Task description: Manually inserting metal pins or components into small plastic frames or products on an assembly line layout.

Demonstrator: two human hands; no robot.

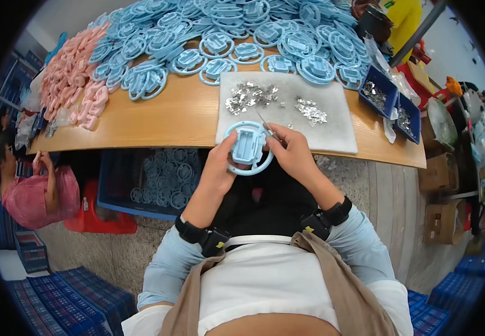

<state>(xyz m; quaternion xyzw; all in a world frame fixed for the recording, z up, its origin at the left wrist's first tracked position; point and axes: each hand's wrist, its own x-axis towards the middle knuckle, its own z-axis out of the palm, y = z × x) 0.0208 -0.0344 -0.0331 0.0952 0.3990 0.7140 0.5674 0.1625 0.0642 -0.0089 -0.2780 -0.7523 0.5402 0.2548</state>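
Observation:
A light blue plastic ring with a boxy recessed centre [247,147] is held upright over the table's front edge. My left hand [220,161] grips its left rim, thumb in front. At its right side my right hand [294,151] is closed on a pair of thin metal tweezers [264,122], tips pointing up and left. Those right fingers also seem to touch the ring's rim. Just beyond lies a pale foam mat [332,134] with a heap of small shiny metal pieces [248,96] on the left and a smaller heap [311,111] on the right.
A large pile of matching blue rings [216,43] covers the table's back. Pink plastic parts [74,78] lie at left. Two blue bins [378,89] of metal pieces stand right. Below is a blue crate [113,190] of rings. A person in pink [43,193] sits left.

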